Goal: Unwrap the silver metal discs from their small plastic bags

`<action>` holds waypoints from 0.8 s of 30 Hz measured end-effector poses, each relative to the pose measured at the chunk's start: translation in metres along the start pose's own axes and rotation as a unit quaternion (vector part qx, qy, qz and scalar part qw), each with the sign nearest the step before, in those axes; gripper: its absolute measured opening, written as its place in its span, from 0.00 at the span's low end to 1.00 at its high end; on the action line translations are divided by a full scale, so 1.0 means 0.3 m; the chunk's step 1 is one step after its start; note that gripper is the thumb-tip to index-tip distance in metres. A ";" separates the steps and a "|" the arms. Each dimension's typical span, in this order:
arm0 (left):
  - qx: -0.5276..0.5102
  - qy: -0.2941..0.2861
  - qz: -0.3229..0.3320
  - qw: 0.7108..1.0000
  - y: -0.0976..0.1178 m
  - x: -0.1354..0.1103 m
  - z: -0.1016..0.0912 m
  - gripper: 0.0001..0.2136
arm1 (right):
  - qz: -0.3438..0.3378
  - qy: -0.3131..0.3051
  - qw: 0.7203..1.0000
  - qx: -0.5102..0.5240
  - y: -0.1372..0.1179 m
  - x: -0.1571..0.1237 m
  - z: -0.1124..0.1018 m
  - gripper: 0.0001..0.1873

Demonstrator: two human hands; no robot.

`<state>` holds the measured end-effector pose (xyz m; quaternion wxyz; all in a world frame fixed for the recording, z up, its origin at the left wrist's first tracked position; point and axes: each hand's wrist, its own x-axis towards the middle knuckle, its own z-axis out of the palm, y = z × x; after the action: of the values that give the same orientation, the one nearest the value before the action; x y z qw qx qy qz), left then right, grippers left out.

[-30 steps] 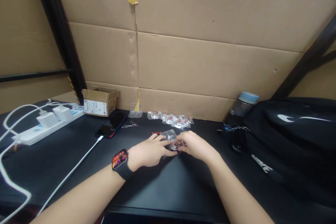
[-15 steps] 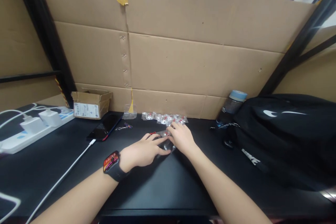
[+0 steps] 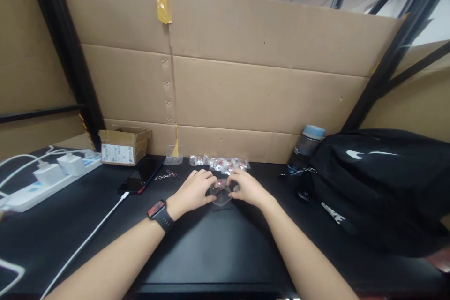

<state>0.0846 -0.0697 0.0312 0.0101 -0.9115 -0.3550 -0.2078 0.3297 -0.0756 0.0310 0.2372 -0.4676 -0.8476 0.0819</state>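
Between my two hands is a small clear plastic bag (image 3: 221,198) with something red near its top. My left hand (image 3: 194,192), with a smartwatch (image 3: 157,209) on the wrist, pinches the bag's left side between thumb and fingers. The right side is gripped by my right hand (image 3: 248,188), its thumb and index finger curled in. Close by my right fingers is a small pale round piece, partly covered. Just beyond both hands lies a row of small clear packets (image 3: 220,164) with silvery and red contents, too small to name.
At the left stand a small open cardboard box (image 3: 121,146), a phone (image 3: 142,176) on a white cable and a white power strip (image 3: 52,176). A bottle with a blue lid (image 3: 305,147) and a black bag (image 3: 379,187) are at the right. A cardboard wall (image 3: 225,89) closes off the back.
My hands have drawn apart from their overlapping position, and the clear bag now shows stretched between them. The view has tilted slightly upward.
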 end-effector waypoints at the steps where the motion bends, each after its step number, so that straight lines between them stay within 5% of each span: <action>1: -0.002 0.002 -0.004 1.000 -0.004 0.002 0.010 0.06 | 0.001 -0.004 1.000 0.000 0.003 0.003 0.013 0.11; 6: -0.052 0.013 -0.038 0.998 -0.033 0.011 0.018 0.05 | 0.003 0.018 1.000 0.024 0.010 0.011 0.019 0.03; 14: -0.088 0.056 -0.147 0.984 -0.040 0.029 0.059 0.05 | 0.120 0.013 0.993 -0.016 0.018 0.015 0.034 0.11; 19: -0.060 0.060 -0.054 0.995 -0.011 0.022 0.061 0.18 | 0.187 0.023 0.981 -0.054 0.005 0.013 0.057 0.09; 24: -0.016 -0.007 0.008 1.000 0.031 0.013 0.047 0.25 | 0.125 0.018 0.991 -0.049 -0.020 0.002 0.034 0.14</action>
<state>0.0985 -0.0719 0.0210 -0.0053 -0.9157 -0.3446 -0.2066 0.3201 -0.0777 0.0246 0.2167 -0.5828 -0.7808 0.0609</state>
